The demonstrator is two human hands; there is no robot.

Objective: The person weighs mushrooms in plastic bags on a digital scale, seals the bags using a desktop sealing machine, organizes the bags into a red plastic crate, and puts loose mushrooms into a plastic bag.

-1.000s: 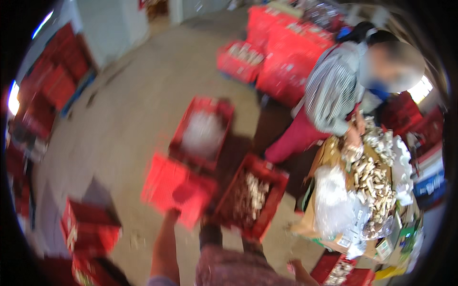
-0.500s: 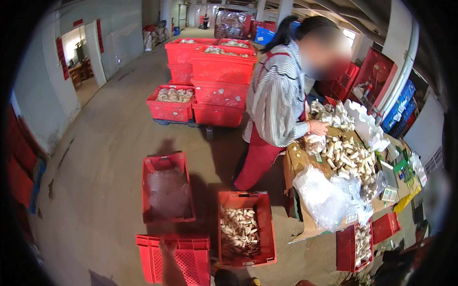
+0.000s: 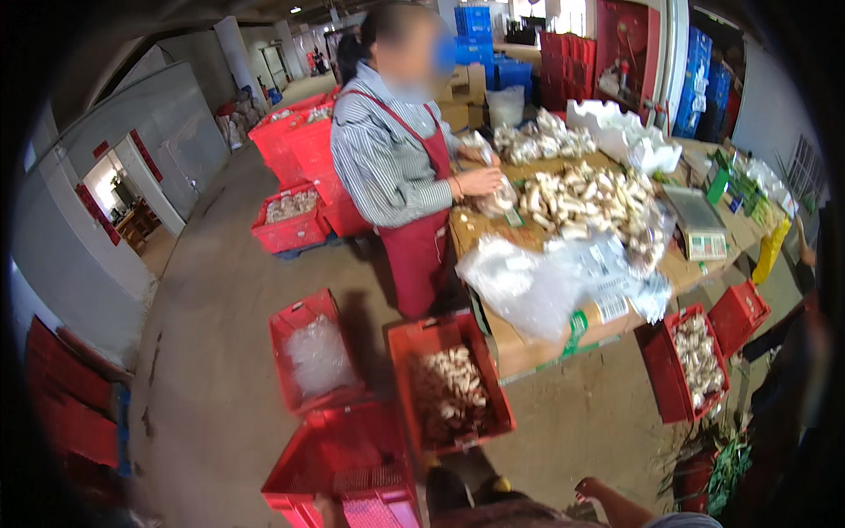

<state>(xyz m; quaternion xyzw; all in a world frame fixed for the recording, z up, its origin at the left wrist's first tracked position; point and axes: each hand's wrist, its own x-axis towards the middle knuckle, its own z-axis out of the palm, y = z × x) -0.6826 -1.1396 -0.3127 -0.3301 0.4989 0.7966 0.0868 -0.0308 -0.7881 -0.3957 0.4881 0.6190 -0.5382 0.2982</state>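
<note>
Red plastic walls shape the nearest crate (image 3: 348, 440), low in view just left of the wearer's feet, its inside facing up. The left hand (image 3: 329, 510) is at its near edge; blur hides the fingers, so I cannot tell how firmly they close. Handling it well calls for a firm hold on the rim, a level mouth, and care not to knock the mushroom crate (image 3: 490, 380) just to its right. The right hand (image 3: 591, 491) hangs empty well off to the right, fingers loosely parted; bringing it to the opposite rim would steady the load.

Half a second ago the nearest crate showed its perforated side; now its interior shows, and its far edge appears to meet the crate of clear plastic (image 3: 283, 352). Farther out, the table (image 3: 519, 341) sits more central in view, and the co-worker (image 3: 387, 176) still handles bagged mushrooms (image 3: 495, 201).
</note>
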